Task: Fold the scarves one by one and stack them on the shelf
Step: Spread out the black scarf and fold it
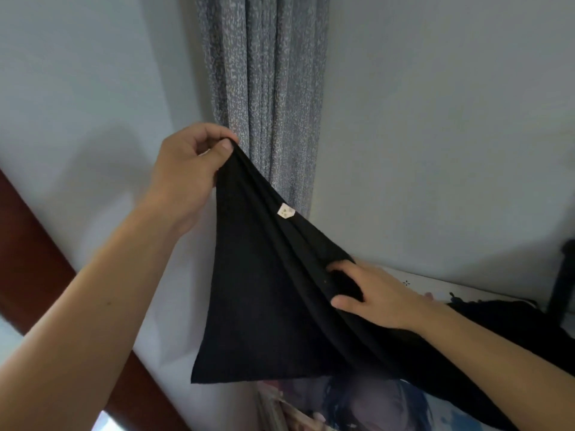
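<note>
soft black scarf (pixel 264 306) hangs in a triangle, left hand (pixel 186 169) fingers pinching its corner, right hand (pixel 376 293) fingers gripping folds.

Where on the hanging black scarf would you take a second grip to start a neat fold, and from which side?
Probably the free bottom corner of the black scarf, approached from below-left. The left hand already pinches the top corner, so that edge hangs straight between them.

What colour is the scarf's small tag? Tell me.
White, on the black scarf; the tag shows best in the head view.
</note>
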Available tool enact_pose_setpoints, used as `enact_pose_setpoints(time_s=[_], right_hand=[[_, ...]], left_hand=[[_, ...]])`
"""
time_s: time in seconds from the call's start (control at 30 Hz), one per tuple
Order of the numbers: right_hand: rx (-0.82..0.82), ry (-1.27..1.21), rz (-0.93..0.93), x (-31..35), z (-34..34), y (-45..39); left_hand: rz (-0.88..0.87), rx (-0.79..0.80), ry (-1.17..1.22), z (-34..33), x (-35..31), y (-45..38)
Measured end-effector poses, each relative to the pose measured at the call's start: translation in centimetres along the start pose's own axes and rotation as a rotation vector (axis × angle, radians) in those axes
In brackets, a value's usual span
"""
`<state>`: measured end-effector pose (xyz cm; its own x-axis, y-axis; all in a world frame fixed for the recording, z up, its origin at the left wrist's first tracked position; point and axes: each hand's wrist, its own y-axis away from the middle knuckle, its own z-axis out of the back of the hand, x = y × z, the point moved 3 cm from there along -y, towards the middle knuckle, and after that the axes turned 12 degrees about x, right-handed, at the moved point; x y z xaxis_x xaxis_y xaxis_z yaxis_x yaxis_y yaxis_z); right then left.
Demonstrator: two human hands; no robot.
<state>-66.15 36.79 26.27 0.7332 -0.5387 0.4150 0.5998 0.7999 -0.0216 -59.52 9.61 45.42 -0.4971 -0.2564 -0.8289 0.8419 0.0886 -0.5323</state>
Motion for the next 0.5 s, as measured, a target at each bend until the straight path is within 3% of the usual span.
enact_pose_setpoints(time_s=[0.1, 0.2, 0.33, 0.5], right_hand=[[-0.035, -0.305, 0.063, 2.3, 2.3, -1.9], [0.142, -0.557, 0.057, 4.7, 3.9, -2.7], [0.106, -0.547, 0.06, 6.0, 6.1, -2.7], [-0.181, -0.338, 0.045, 6.0, 7.0, -1.1]], left_hand=[[-0.034, 0.066, -0.013, -0.3, -1.5, -0.7], [-0.044, 0.112, -0.021, -0.5, -2.3, -1.3], [-0.027, 0.146, -0.044, -0.6, -3.8, -2.8], [-0.034, 0.117, -0.195, 0.1, -4.4, -6.0]])
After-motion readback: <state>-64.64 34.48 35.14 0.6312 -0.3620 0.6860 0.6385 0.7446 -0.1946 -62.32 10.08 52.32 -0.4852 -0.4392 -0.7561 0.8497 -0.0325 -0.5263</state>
